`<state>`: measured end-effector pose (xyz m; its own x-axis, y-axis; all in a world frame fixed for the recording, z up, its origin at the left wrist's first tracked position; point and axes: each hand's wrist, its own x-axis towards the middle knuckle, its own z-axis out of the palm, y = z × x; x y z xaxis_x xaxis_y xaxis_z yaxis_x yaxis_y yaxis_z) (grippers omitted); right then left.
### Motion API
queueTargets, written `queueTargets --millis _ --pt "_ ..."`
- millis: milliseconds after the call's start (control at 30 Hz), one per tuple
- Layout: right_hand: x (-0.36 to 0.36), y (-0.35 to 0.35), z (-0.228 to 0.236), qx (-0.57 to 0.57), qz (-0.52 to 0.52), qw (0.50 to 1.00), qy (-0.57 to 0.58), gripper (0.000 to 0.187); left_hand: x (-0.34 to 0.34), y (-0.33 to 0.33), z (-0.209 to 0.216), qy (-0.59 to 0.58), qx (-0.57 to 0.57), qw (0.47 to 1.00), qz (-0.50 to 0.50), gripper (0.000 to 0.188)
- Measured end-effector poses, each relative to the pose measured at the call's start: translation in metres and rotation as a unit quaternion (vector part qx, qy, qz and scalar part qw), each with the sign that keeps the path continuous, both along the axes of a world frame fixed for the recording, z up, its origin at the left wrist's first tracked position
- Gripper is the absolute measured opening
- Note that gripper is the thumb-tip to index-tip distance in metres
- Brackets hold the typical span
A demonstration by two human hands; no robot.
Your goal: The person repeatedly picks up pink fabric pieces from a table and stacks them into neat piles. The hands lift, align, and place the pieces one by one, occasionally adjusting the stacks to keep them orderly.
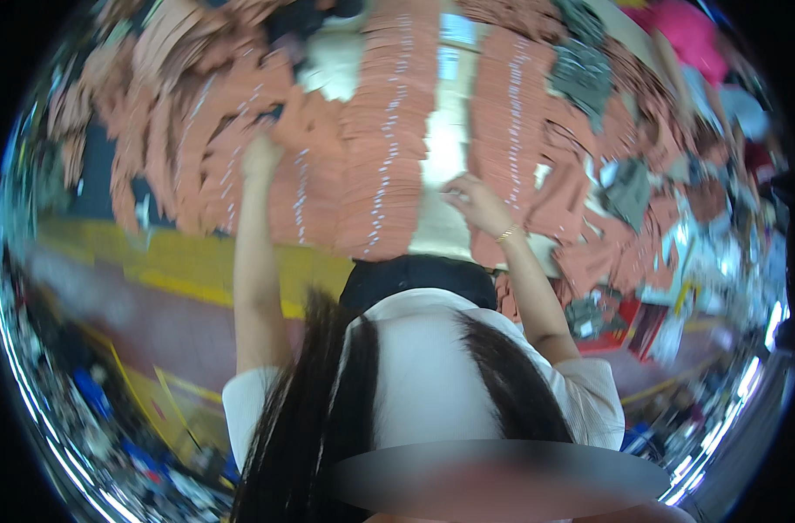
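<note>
Long rows of overlapping orange cut fabric pieces with small white tags cover the table in front of me. My left hand (262, 157) reaches over a left-hand row (306, 174) and is over or touching its pieces. Its fingers are smeared, so I cannot see whether it holds anything. My right hand (477, 202) is above the pale strip of table (445, 157), between the middle row (384, 131) and the right row (506, 113). Its fingers are loosely bent, with thumb and fingertips a little apart and nothing visible between them.
Dark green cloth pieces (582, 74) lie on the orange ones at the right. More orange bundles (175, 39) fill the far left. A person in a pink top (689, 44) is at the far right. A red box-like object (646, 327) stands below the table's right edge.
</note>
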<state>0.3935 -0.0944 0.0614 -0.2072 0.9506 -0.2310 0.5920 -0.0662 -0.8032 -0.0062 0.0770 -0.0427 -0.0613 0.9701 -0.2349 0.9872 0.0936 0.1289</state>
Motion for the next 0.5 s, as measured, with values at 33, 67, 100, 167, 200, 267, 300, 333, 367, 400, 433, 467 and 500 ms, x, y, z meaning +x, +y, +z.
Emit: queueTargets --millis 33,67,100,167,200,267,300,333,367,400,433,467,500 --pt "-0.009 0.007 0.023 0.014 0.024 0.999 -0.032 0.017 0.002 -0.005 0.007 0.032 0.0 0.999 0.011 0.071" --pt "-0.019 0.01 0.052 0.093 0.051 0.993 0.042 0.017 0.006 -0.007 0.017 0.035 0.069 0.997 -0.007 0.08" --pt "-0.033 0.016 0.083 0.201 0.095 0.973 0.069 0.016 0.014 -0.014 0.026 0.125 0.114 0.985 -0.021 0.085" --pt "-0.055 0.011 0.153 0.378 0.171 0.892 0.18 0.016 0.034 -0.019 0.05 0.111 0.153 0.981 -0.035 0.076" --pt "-0.065 0.003 0.187 0.437 0.164 0.852 0.237 0.012 0.045 -0.02 0.061 0.092 0.19 0.976 -0.06 0.072" --pt "-0.085 -0.009 0.248 0.48 0.119 0.813 0.308 0.017 0.071 -0.028 0.08 0.043 0.19 0.974 -0.112 0.066" --pt "-0.085 -0.008 0.269 0.514 0.089 0.787 0.33 0.022 0.087 -0.029 0.088 0.018 0.19 0.972 -0.133 0.063" --pt "-0.077 -0.007 0.281 0.502 0.097 0.757 0.406 0.027 0.103 -0.032 0.094 -0.007 0.178 0.974 -0.143 0.061" --pt "-0.07 -0.007 0.29 0.492 0.109 0.722 0.474 0.031 0.12 -0.038 0.099 -0.032 0.164 0.975 -0.149 0.058" --pt "-0.063 -0.008 0.293 0.497 0.132 0.725 0.458 0.031 0.137 -0.046 0.102 -0.055 0.168 0.97 -0.167 0.056" --pt "-0.056 -0.011 0.295 0.5 0.155 0.728 0.443 0.031 0.153 -0.05 0.105 -0.085 0.156 0.966 -0.189 0.053" --pt "-0.05 -0.014 0.295 0.515 0.189 0.764 0.34 0.028 0.17 -0.052 0.107 -0.115 0.164 0.954 -0.223 0.05" --pt "-0.045 -0.02 0.294 0.52 0.217 0.793 0.231 0.024 0.189 -0.055 0.107 -0.151 0.15 0.945 -0.247 0.047"
